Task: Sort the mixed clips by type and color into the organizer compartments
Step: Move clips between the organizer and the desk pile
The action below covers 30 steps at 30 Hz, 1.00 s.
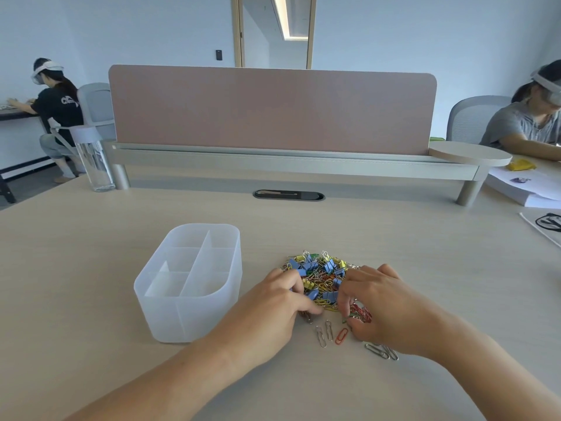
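Observation:
A mixed pile of clips [320, 276] lies on the desk: blue, yellow and green binder clips tangled with coloured paper clips. My left hand [280, 302] rests on the pile's left edge with its fingers curled over some clips. On the pile's right side, my right hand [373, 302] has its fingertips curled round a bunch of red paper clips [361, 312]. Loose silver paper clips [324, 332] and one red paper clip [341, 335] lie in front of the pile. The translucent white organizer [188, 311], with several compartments showing nothing inside, stands left of the pile.
More silver paper clips [381, 351] lie under my right wrist. A clear water bottle [94, 161] stands at the back left by the pink divider [273, 107]. Papers [528, 189] lie at the far right. Two other people sit at neighbouring desks.

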Motion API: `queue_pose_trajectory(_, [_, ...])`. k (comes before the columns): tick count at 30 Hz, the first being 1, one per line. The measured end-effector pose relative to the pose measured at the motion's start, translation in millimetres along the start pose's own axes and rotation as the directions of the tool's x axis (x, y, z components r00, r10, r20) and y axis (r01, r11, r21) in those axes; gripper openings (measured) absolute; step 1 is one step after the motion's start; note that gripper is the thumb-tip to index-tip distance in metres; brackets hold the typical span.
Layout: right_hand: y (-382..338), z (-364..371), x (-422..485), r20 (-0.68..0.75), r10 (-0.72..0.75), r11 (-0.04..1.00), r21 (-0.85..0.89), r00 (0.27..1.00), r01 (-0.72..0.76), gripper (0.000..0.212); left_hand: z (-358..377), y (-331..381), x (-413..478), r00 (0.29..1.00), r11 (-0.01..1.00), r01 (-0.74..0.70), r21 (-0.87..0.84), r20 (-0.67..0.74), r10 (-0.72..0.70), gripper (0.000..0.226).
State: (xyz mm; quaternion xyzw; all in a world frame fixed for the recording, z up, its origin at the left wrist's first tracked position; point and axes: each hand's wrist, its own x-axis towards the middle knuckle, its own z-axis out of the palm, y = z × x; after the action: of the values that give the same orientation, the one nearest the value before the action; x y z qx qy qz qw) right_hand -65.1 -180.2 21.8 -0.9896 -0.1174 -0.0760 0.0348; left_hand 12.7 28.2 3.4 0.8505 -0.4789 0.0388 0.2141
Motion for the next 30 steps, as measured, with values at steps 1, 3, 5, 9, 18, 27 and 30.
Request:
queue_pose_trajectory(1, [0.2,0.2,-0.1,-0.002,-0.004,1.0,0.009,1.0,0.004,0.01,0.5,0.3,-0.1,1.0,1.0,0.003,0.013,0.004,-0.003,0.051])
queue_pose_trajectory(3, [1.5,1.0,-0.4,-0.008,-0.012,0.999,0.029,1.0,0.013,0.008,0.8,0.3,0.0,1.0,0.999,0.002,0.034,0.014,-0.002,0.053])
queue_pose_trajectory(5, [2.6,1.9,0.6,-0.028,-0.016,0.998,0.056,0.999,0.017,0.008,-0.3,0.3,0.2,0.999,0.999,-0.017,0.044,0.028,0.015,0.054])
queue_pose_trajectory(9, [1.4,3.5,4.4,-0.079,0.048,0.983,0.179,0.996,-0.033,0.008,-2.7,1.1,-0.1,0.998,0.998,-0.057,0.006,0.036,0.057,0.055])
queue_pose_trajectory(18, [-0.5,1.3,2.7,-0.114,0.184,0.913,0.388,0.976,-0.127,0.023,-1.4,-1.4,1.0,1.0,0.996,0.0,0.09,-0.011,0.001,0.06])
queue_pose_trajectory(27, [-2.0,4.5,5.5,-0.117,0.116,0.953,0.292,0.986,-0.078,0.024,0.0,-1.9,0.3,0.999,0.986,0.001,0.166,0.033,-0.007,0.066])
queue_pose_trajectory(30, [0.6,4.1,5.6,-0.136,0.093,0.955,0.293,0.986,-0.05,0.027,2.2,-4.7,1.6,0.999,0.993,-0.014,0.115,0.031,0.011,0.064])
